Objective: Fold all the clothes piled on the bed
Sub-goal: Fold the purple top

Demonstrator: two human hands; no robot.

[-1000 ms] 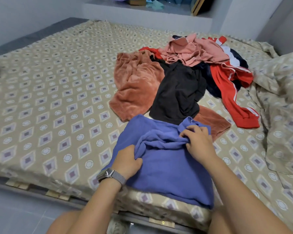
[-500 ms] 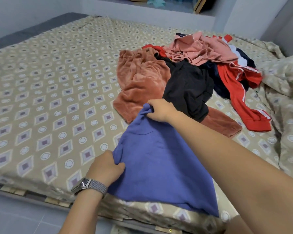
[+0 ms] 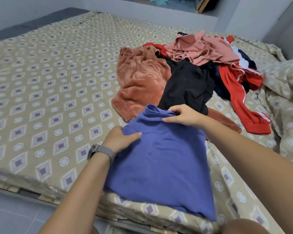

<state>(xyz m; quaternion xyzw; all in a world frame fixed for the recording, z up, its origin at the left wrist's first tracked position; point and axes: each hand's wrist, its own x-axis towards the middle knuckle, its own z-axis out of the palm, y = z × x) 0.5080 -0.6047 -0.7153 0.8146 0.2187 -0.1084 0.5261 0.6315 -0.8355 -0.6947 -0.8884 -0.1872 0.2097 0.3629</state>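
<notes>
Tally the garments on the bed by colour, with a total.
Blue: 1
Rust-brown: 1
Black: 1
Pink: 1
Red with white stripes: 1
Total: 5 clearly visible; navy fabric in the pile may be more.

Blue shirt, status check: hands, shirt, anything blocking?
Left hand grips blue shirt edge; right hand pinches its top. Shirt flat on bed. Pile behind, unfolded.

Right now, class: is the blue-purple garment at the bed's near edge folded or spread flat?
Partly folded. The blue-purple garment lies mostly flat, its top edge turned over and pinched by the right hand; the left hand grips its left side.
</notes>
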